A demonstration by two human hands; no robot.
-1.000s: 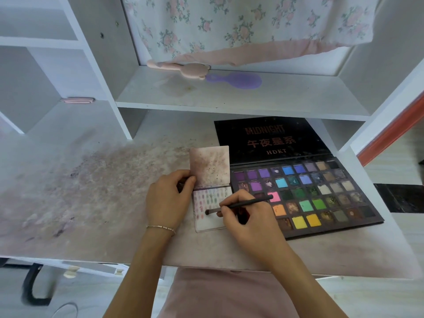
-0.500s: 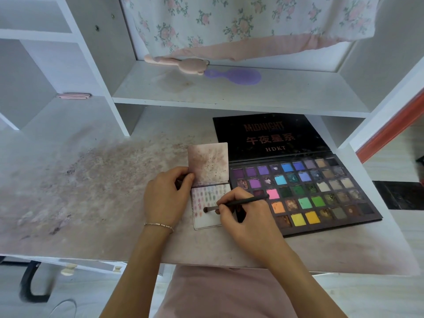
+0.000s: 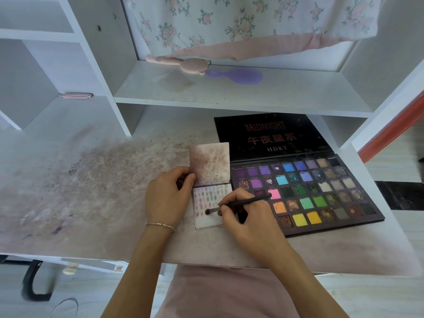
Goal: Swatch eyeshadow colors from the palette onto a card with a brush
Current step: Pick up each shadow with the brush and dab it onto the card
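Note:
An open eyeshadow palette (image 3: 321,191) with many coloured pans lies on the desk at the right, its black lid flat behind it. Left of it lies a small white card (image 3: 207,222) with rows of faint swatches, and a stained flap (image 3: 210,162) stands up behind the card. My left hand (image 3: 166,198) pinches the left edge where flap and card meet. My right hand (image 3: 250,216) grips a thin dark brush (image 3: 243,203), its tip resting on the card's lower part.
The desk top (image 3: 80,180) is stained with pink powder at the left. A shelf (image 3: 229,95) above holds a pink brush (image 3: 183,64) and a purple hairbrush (image 3: 238,75). White shelf uprights stand at both sides. A floral cloth hangs at the back.
The brush tip has slid a little to the left on the card. My left hand keeps its hold. The camera view has shifted slightly.

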